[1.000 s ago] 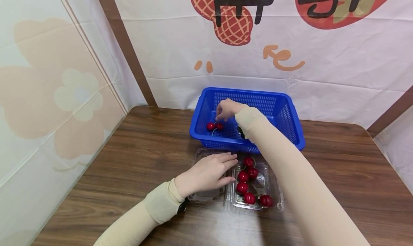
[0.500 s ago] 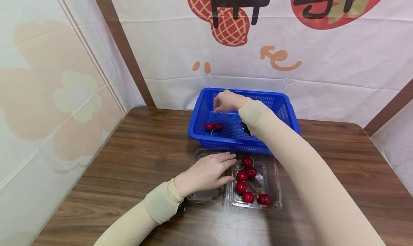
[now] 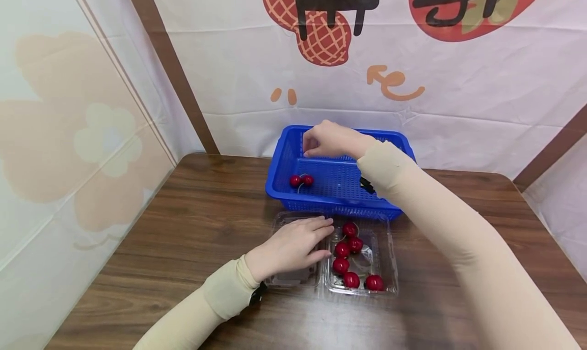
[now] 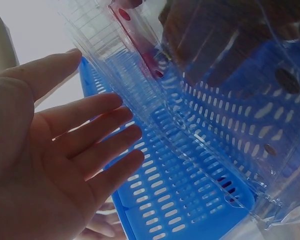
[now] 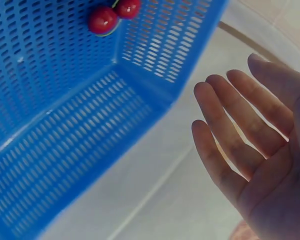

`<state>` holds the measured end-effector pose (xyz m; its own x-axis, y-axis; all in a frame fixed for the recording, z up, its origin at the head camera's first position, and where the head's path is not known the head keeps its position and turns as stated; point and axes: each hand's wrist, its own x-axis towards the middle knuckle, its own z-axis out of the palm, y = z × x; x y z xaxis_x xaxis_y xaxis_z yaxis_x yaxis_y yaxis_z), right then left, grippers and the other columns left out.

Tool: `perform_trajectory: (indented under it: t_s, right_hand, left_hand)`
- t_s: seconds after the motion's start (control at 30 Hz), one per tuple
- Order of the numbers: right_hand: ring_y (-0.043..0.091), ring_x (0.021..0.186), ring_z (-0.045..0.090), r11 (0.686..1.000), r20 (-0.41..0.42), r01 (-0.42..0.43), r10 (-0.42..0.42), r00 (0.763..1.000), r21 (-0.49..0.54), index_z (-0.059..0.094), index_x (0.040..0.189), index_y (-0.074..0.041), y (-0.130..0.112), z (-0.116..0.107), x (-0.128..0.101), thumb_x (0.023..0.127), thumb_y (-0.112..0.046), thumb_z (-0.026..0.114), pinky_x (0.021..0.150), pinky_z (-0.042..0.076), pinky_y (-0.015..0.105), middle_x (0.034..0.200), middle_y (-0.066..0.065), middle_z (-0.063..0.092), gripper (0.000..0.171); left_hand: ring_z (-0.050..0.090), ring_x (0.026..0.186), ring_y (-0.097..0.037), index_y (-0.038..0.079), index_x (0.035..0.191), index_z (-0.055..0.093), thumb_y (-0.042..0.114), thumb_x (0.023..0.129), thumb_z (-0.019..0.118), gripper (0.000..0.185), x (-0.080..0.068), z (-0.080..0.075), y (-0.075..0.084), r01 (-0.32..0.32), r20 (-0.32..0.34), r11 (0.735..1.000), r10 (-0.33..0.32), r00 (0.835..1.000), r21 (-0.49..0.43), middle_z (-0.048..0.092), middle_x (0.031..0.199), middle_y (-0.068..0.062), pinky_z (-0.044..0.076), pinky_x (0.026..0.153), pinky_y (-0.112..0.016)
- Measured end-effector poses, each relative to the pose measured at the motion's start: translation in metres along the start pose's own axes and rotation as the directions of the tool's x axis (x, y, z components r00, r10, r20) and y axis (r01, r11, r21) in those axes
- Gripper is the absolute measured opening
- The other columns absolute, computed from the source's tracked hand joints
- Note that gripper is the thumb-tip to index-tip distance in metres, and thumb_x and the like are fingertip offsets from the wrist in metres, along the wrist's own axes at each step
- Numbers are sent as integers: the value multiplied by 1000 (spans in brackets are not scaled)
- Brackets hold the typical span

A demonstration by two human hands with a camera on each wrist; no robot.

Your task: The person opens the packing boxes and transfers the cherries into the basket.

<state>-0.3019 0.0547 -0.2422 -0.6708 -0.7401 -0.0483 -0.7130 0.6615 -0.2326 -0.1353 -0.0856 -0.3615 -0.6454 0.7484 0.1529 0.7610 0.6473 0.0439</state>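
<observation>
**Red cherries [image 3: 355, 244] lie in two places**

Black strokes like characters [image 3: 337, 1] run across the white cloth backdrop [image 3: 238, 75], some over a red peanut-like print [image 3: 323, 47], some over another red shape [image 3: 486, 26]; they are cut off at the top and I can't read them. An orange curled arrow [image 3: 394, 79] is printed below.

The person's right arm stretches forward over a blue plastic basket [image 3: 337, 184], the wrist bent so that the right hand [image 3: 331, 139] droops above its rear left part. Those fingers are relaxed, slightly spread, and hold nothing. Two cherries with stems lie together on the basket floor near the front left corner, apart from that hand.

The left forearm comes in low, and the left hand [image 3: 290, 245] is palm down over the left half of an unfolded clear plastic clamshell [image 3: 364, 258]. Its fingers are straight, the thumb spread wide from them, the tips reaching about the fold; whether they press on the plastic I can't tell. Six more cherries sit in the clamshell's right half. It stands on the wood-grain counter [image 3: 206, 202], just in front of the basket. Both arms wear cream sleeves [image 3: 426, 205].
</observation>
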Motion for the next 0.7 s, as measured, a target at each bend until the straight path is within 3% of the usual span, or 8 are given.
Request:
perform_trajectory:
  t_s: [0.47,0.7]
  right_hand:
    - [12,84,65,984,-82,137,-147,986,-114,69,99,-14,-24,-6,-47,91,-28,64,81,55,30,93,0,71,18]
    - [10,84,67,974,-134,191,-207,969,-124,70,98,-15,-30,-1,-72,91,-29,64,79,56,29,93,-1,71,17]
  left_hand:
    - [50,128,-23,7,128,59,40,92,59,49,0,1,-1,-11,-20,1000,10,1000,-3,55,137,-8,41,107,-34]
    - [51,127,-24,6,127,60,40,92,59,49,0,2,-2,-25,-38,1000,25,999,0,56,135,-8,43,106,-35]
